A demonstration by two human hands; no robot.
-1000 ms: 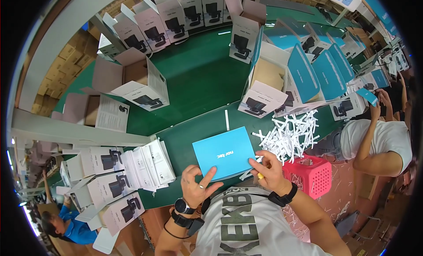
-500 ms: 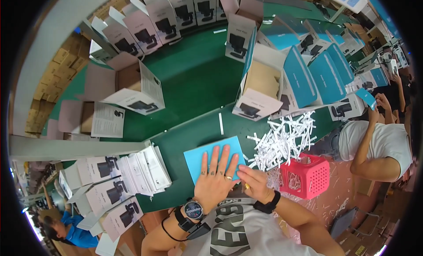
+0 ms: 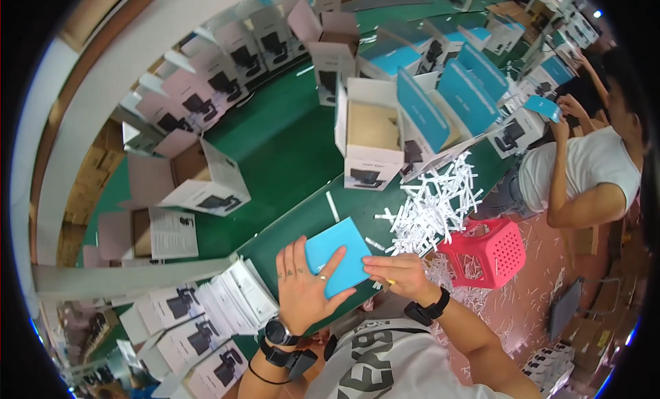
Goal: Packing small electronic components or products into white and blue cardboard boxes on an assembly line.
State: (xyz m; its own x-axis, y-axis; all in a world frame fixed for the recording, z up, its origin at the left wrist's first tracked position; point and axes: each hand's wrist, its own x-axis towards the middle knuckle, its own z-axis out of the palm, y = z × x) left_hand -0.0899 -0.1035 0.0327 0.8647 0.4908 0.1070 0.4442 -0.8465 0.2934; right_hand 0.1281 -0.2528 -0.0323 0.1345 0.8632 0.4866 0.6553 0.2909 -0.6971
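Note:
A flat blue card (image 3: 352,242), possibly folded, lies tilted at the near edge of the green table. My left hand (image 3: 302,289) is spread over its left side, with the index finger and thumb apart across the blue face and the other fingers beyond its left edge. My right hand (image 3: 402,275) pinches the card's right edge between thumb and fingers. To the left of my left hand stands a stack of white papers (image 3: 239,297). A pile of white paper strips (image 3: 436,206) lies beyond my right hand.
Open white boxes (image 3: 375,167) with blue flaps stand at the far right; more boxes (image 3: 206,179) stand at the left and back. A red perforated plastic stool (image 3: 505,251) is beside the table, with strips on the floor. A co-worker (image 3: 584,169) at the right holds a blue card.
My left hand has shifted left from lying flat across the card, its thumb now spread away. The card has turned slightly, and my right hand still pinches its edge. The whole view has tilted.

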